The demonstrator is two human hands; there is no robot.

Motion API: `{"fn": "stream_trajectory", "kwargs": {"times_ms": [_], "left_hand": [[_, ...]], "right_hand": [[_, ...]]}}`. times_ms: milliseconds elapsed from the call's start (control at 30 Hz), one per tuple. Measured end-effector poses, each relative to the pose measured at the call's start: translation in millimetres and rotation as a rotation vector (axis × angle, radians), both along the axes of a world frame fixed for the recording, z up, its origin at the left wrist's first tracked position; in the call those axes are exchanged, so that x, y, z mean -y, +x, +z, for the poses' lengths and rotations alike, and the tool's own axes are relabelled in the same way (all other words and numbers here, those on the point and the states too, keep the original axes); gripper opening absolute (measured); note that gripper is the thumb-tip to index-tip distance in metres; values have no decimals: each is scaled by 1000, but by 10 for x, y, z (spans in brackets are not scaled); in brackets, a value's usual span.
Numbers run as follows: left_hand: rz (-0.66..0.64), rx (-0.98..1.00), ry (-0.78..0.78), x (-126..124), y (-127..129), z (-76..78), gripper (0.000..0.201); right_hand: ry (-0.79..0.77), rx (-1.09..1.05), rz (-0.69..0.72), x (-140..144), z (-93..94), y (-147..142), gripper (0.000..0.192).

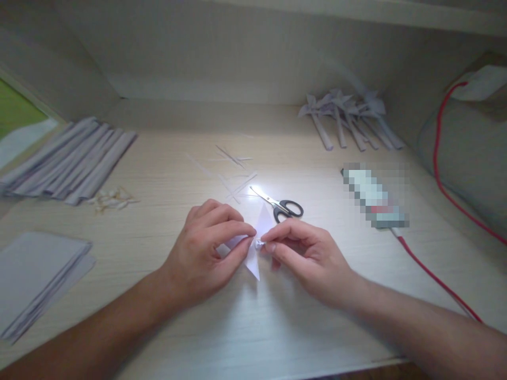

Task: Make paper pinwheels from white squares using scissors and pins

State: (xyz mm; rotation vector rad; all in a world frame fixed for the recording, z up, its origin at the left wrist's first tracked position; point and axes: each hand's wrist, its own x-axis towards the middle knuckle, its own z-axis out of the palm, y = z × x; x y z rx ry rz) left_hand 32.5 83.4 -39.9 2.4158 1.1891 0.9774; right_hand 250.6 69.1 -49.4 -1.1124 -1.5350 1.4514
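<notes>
In the middle of the head view, a white paper pinwheel (264,220) with pointed blades is held above the table. My left hand (209,248) pinches it from the left between thumb and fingers, covering part of it. At its centre, my right hand (303,253) has thumb and index finger closed on a small crumpled white bit of paper (259,244). Whether that bit is joined to the pinwheel cannot be made out. Just beyond my right hand lie scissors (291,207) with black handles, blades pointing away to the left.
Rolled paper tubes (75,158) lie at the left, with small whitish pieces (113,199) beside them and a paper stack (43,279) nearer. Thin strips (237,158) lie beyond the scissors. Finished-looking paper pinwheels (344,119) rest back right. A phone (374,198) has a red cable (435,282).
</notes>
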Motion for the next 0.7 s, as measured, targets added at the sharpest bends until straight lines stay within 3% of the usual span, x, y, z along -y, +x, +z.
{"fn": "stream_trajectory", "kwargs": {"times_ms": [233, 367, 500, 700], "left_hand": [[-9, -4, -18, 15, -6, -6, 15], [120, 120, -55, -9, -19, -27, 19], [236, 141, -191, -81, -9, -47, 27], [219, 137, -228, -146, 44, -65, 14]], "right_hand": [[7, -1, -12, -12, -9, -3, 8], [-8, 10, -29, -22, -1, -15, 6], [20, 52, -22, -11, -5, -15, 8], [86, 131, 12, 17, -48, 7, 10]]}}
